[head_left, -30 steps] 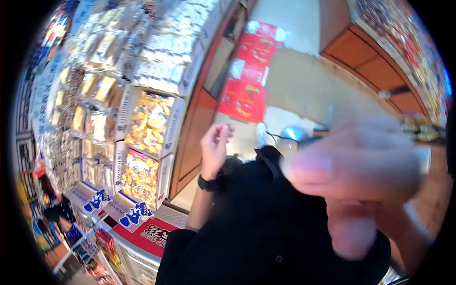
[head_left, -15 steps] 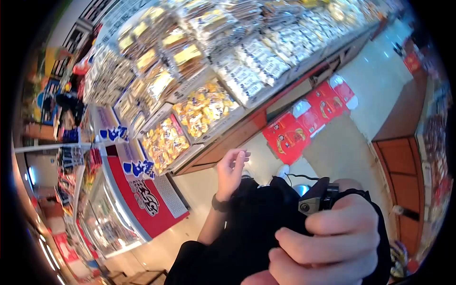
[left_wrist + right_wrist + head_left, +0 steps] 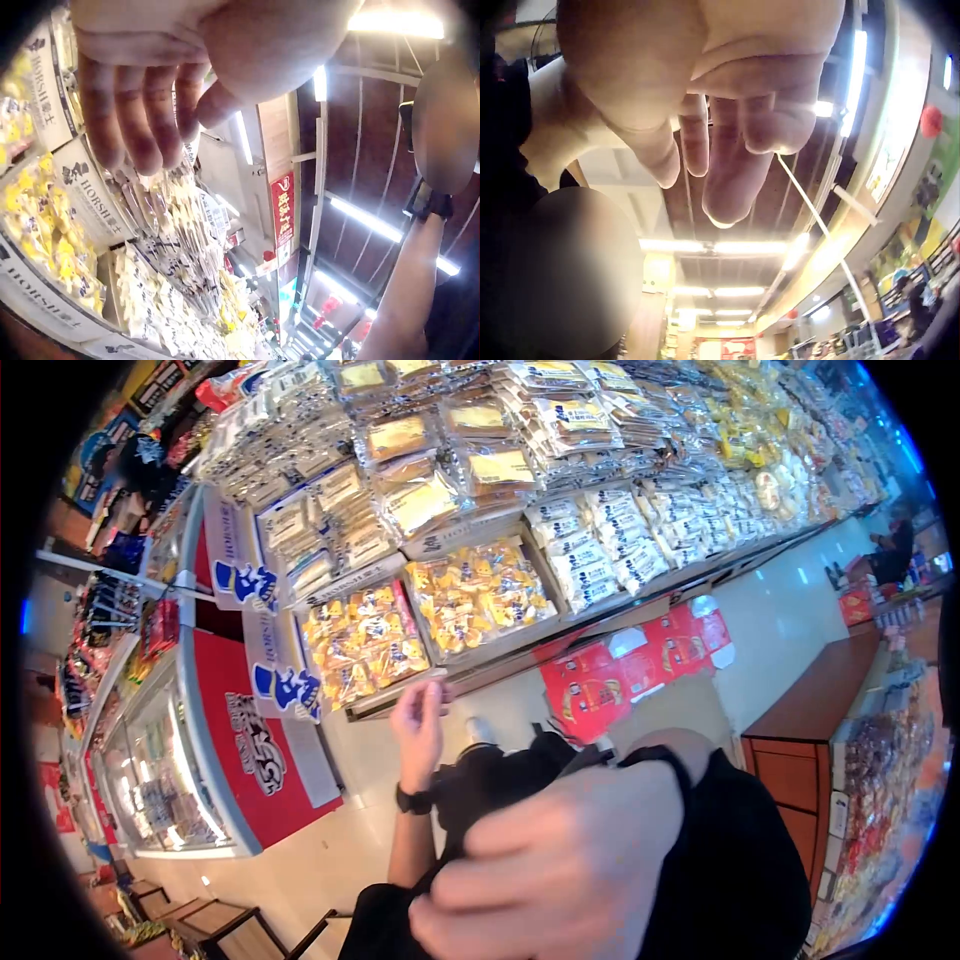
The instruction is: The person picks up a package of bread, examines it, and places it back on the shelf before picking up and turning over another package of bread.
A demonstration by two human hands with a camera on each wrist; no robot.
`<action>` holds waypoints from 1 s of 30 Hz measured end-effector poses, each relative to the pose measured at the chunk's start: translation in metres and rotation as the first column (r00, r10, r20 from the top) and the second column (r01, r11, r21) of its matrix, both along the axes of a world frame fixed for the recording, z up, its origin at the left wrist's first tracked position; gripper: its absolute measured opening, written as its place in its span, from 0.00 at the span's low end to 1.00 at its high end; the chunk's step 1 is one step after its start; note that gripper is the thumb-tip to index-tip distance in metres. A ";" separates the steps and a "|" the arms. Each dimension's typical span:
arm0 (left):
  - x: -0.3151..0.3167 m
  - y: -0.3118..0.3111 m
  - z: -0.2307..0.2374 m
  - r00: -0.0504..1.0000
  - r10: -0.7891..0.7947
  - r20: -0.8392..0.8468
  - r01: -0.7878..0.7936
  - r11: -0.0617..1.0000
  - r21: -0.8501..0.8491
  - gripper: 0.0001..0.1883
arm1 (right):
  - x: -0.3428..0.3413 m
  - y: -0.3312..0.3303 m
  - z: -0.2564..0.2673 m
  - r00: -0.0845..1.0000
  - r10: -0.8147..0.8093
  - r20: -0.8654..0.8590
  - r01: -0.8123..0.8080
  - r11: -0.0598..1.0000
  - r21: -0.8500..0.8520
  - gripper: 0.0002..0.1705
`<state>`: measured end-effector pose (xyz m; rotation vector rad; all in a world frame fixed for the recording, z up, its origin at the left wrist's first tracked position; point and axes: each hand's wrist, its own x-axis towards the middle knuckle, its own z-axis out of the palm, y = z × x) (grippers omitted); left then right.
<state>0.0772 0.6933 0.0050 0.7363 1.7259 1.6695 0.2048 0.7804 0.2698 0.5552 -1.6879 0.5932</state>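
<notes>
My left hand (image 3: 418, 732), wearing a black band, hangs loosely curled beside the front edge of a sweets display. Closest to it is a tray of yellow snack packets (image 3: 365, 645). In the left wrist view its fingers (image 3: 154, 142) droop apart and hold nothing, with the display's packets behind them. My right hand (image 3: 560, 870) is large and blurred in front of my black clothing, a dark strap on its wrist. The right wrist view shows its fingers (image 3: 735, 184) half bent and empty, the ceiling lights behind.
White-wrapped packets (image 3: 590, 545) and stacked flat packs (image 3: 420, 500) fill the rest of the display. A red-sided freezer (image 3: 260, 750) stands at the left. Flattened red cartons (image 3: 640, 670) lie on the floor. At the right is a brown wooden cabinet (image 3: 790, 770).
The head view has swung round, bringing more of the display and freezer in. My right hand has moved from the right to the lower middle. The left hand stays empty near the display.
</notes>
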 end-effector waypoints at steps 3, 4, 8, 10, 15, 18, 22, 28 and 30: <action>-0.036 -0.003 0.005 1.000 0.023 -0.009 -0.024 0.999 -0.032 0.12 | -0.026 -0.010 -0.004 0.978 0.143 0.149 -0.136 0.989 -0.055 0.04; -0.049 -0.004 0.006 1.000 0.029 0.005 -0.029 0.999 -0.019 0.12 | -0.032 -0.009 -0.003 0.958 0.188 0.218 -0.164 0.979 -0.123 0.04; -0.093 -0.007 -0.001 0.996 0.067 0.065 -0.067 0.998 -0.001 0.11 | -0.052 0.018 -0.031 0.791 0.329 0.517 -0.164 0.926 -0.339 0.14; -0.111 -0.002 -0.011 0.987 0.084 0.136 -0.088 0.996 0.022 0.11 | -0.064 0.049 -0.067 0.651 0.276 0.707 -0.129 0.958 -0.256 0.16; -0.143 0.019 -0.027 0.994 0.101 0.051 -0.100 0.995 -0.014 0.15 | -0.082 0.080 -0.169 0.462 0.201 0.864 0.441 0.794 -0.420 0.12; -0.166 0.032 -0.030 0.970 0.209 0.128 -0.205 0.978 -0.044 0.21 | -0.101 0.096 -0.216 0.435 0.262 0.862 0.498 0.727 -0.472 0.13; -0.188 0.040 -0.028 0.904 0.417 -0.096 -0.427 0.894 -0.134 0.23 | -0.149 0.113 -0.251 0.486 0.338 0.806 0.453 0.692 -0.563 0.14; -0.215 0.034 -0.017 0.832 0.350 -0.430 -0.469 0.858 -0.210 0.22 | -0.228 0.137 -0.274 0.487 0.387 0.783 0.431 0.674 -0.600 0.17; -0.226 0.032 -0.013 0.849 0.357 -0.390 -0.458 0.865 -0.206 0.23 | -0.257 0.135 -0.281 0.541 0.410 0.735 0.379 0.661 -0.648 0.18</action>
